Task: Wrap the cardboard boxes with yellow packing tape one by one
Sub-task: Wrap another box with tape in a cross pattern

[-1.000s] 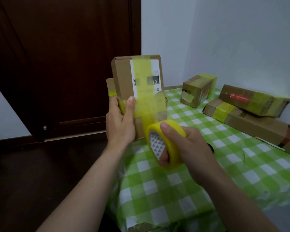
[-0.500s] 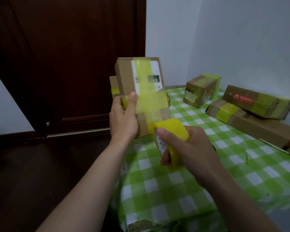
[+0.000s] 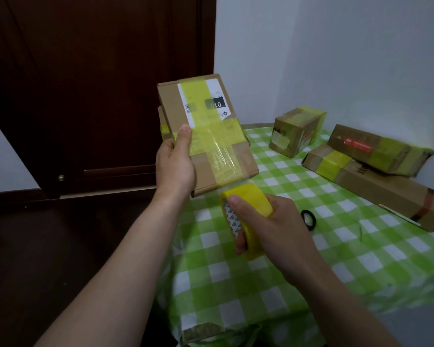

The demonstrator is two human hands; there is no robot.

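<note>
Cardboard box (image 3: 206, 136) in left hand (image 3: 174, 166), thumb across its face.

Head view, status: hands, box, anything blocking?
Left hand grips box, raised. Right hand grips yellow tape roll, strip joined to box. No obstruction seen.

Dim, soft indoor light, slight overall blur, wide-angle edge distortion

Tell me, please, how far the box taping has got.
Done: the small box, the flat box and the long box carry yellow tape. In hand: left hand holds a cross-banded box; right hand holds the roll, strip attached. Left: cutting that strip.
</note>
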